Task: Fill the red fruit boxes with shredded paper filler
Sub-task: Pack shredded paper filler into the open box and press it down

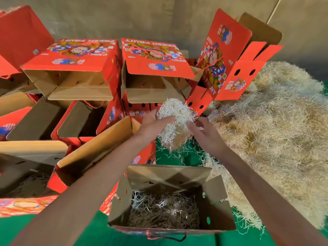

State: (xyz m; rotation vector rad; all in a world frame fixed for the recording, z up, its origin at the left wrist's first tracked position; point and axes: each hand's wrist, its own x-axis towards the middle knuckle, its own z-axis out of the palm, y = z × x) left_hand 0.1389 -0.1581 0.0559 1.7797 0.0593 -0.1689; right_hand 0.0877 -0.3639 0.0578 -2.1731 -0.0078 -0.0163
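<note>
Left hand [152, 121]: raised above the open box, palm up, fingers curled into the left side of a clump of shredded paper [175, 121]; grip clamped on it.
Right hand [204, 132]: on the clump's right side, fingers bent into the strands; grip clamped on the same clump.
Clump: one, pale, held between both hands, loose strands hanging below it.
Open box [170, 197]: one, nearest the camera, flaps spread, standing on the green surface [53, 228]; a thin layer of shredded paper covers its bottom, walls bare above it.
Filler pile [275, 130]: one large heap on the right, touching the open box's right flap and running to the right edge of the view.
Red boxes behind: two [74, 68] [156, 68] lie on their sides with mouths facing the camera; one [229, 57] stands tilted against the pile.
Red boxes left: several more, open and packed close; exact count unclear.
Open room: a strip of green surface between the open box and the stacked boxes, beneath the hands.
</note>
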